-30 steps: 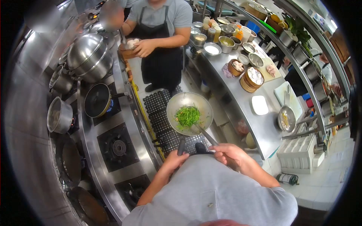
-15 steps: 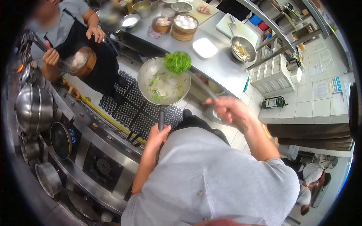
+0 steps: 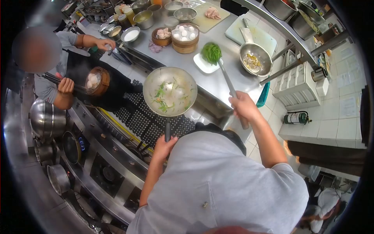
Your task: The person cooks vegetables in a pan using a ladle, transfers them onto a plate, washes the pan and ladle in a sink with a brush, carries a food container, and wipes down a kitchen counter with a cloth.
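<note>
My left hand [image 3: 165,146] is wrapped round the dark handle of a metal wok [image 3: 171,90], which has scraps of greens and liquid in it. The wok is beside the steel counter's edge. In my right hand [image 3: 246,106] is the long handle of a ladle [image 3: 230,82]. Its head is over a white square plate [image 3: 200,63] on the counter. A mound of cooked greens [image 3: 211,53] is at the ladle's head, above the plate; whether it touches the plate I cannot tell.
A co-worker [image 3: 58,62] at the left holds tongs and a bamboo steamer [image 3: 102,82]. On the counter [image 3: 237,84] stand a steamer of white buns [image 3: 185,38], a pan [image 3: 255,59] and cutting boards. Stove burners [image 3: 107,174] and pots are at the lower left.
The view has turned from the stove towards the counter. The ladle has lifted the greens out of the wok and carried them right, over the white plate. My left hand still holds the wok.
</note>
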`<state>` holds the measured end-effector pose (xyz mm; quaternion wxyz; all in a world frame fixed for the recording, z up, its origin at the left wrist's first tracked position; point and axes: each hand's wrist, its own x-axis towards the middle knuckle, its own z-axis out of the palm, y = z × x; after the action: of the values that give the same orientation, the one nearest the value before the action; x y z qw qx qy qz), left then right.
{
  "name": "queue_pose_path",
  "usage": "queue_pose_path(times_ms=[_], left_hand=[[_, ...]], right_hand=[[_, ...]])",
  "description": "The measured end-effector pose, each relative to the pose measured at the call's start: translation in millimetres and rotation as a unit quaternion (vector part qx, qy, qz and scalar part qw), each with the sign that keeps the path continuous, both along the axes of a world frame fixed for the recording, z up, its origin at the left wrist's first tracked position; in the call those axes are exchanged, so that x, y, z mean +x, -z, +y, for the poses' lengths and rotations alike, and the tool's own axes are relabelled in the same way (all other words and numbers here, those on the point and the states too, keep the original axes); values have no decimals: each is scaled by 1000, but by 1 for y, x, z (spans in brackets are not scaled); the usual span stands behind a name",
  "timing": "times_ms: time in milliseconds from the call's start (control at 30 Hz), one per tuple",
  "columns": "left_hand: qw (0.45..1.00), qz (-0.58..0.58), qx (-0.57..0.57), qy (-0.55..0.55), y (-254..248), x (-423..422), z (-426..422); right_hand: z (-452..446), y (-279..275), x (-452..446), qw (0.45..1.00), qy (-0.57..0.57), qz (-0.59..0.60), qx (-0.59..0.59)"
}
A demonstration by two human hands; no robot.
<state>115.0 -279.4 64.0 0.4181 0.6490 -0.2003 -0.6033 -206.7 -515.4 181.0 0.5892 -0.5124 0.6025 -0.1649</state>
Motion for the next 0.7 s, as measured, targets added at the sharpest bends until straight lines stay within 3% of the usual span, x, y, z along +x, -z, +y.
queue_pose_path(times_ms=[100,400,533,700], left_hand=[[999,-10,30,-34,-3,-23,-8],[995,-9,42,-86,-17,-54,-14],[996,-27,45,-77,-25,-53,-14],[998,-26,35,-39,-12,-33,-9]], right_hand=[[-14,66,-24,947,-105,203,-226],[-12,119,-51,919,-114,279,-255],[-10,96,-56,903,-134,305,-271],[10,79,-53,922,-103,280,-248]])
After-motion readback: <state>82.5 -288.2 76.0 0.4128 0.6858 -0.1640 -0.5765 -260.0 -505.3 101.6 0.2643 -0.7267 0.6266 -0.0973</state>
